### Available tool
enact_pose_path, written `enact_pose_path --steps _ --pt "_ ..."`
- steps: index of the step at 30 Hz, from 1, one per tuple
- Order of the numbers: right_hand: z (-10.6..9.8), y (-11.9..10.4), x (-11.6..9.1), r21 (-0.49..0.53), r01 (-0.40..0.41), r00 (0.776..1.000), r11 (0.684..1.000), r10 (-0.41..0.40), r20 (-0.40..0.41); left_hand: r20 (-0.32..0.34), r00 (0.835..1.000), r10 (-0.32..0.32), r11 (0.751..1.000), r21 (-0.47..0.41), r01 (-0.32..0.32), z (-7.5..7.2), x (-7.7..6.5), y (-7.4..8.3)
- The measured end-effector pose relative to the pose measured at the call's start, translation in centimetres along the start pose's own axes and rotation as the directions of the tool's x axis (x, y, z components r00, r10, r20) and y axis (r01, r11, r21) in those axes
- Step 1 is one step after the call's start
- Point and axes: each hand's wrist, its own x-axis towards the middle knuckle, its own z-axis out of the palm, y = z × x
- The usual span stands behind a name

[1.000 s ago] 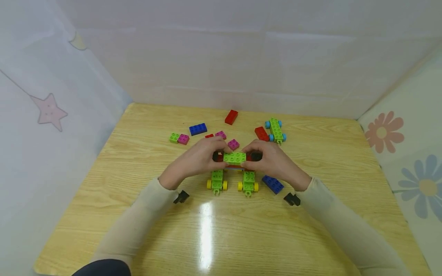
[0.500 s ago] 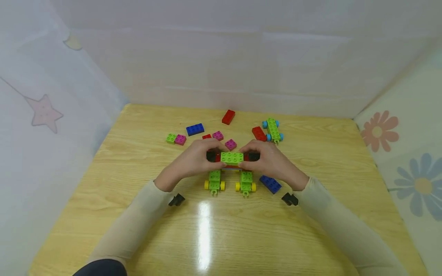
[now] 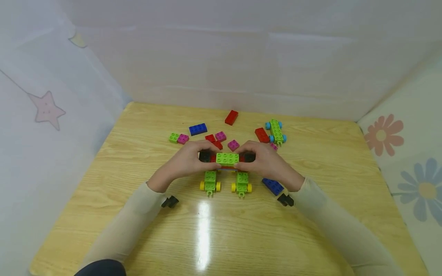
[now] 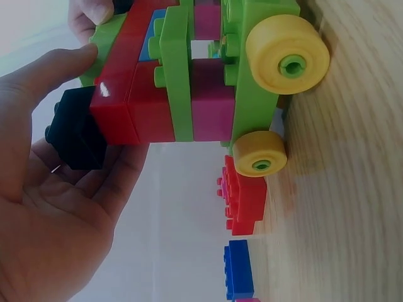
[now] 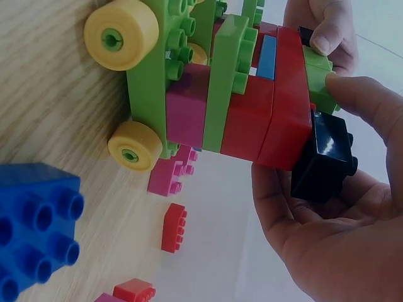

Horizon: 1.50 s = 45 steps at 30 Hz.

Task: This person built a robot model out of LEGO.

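Note:
A toy-brick car [image 3: 228,167] stands on the table on two green wheeled bases with yellow wheels [image 4: 287,55]. Its upper part has red bricks [image 5: 286,100], a light green brick [image 3: 227,158] on top and a black brick [image 4: 79,128] at each end. My left hand [image 3: 188,159] grips the left end, thumb on the green brick and fingers behind. My right hand [image 3: 264,158] grips the right end the same way, its thumb [image 5: 359,94] also on the green brick. In the head view the hands partly cover the black bricks.
Behind the car lie pink bricks [image 3: 233,145], red bricks [image 3: 262,135] and a blue brick [image 3: 198,129]. Another green base with light blue wheels [image 3: 276,131] stands back right. A blue brick [image 3: 272,186] lies near my right wrist. A pale curtain [image 3: 221,69] closes off the back.
Both hands and the car have shifted slightly left over the table. More of a red brick behind my left hand and a pink one by my right hand now shows.

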Motion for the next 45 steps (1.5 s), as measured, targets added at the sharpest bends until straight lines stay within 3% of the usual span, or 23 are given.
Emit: enact_pose_path --steps 15,28,45 --pt "-0.3 -0.3 0.4 -0.057 -0.03 0.996 0.998 0.034 0.081 0.015 1.0 0.023 0.999 0.022 -0.024 -0.3 -0.3 -0.2" --pt "0.1 0.7 -0.3 0.01 0.003 0.999 1.0 -0.004 0.048 0.034 0.999 0.018 1.0 0.025 -0.019 -0.7 -0.6 -0.3" --pt "-0.1 0.9 -0.4 0.011 0.028 1.0 1.0 -0.028 0.014 0.047 0.999 0.001 0.999 0.037 -0.003 -1.2 -0.6 -0.4"
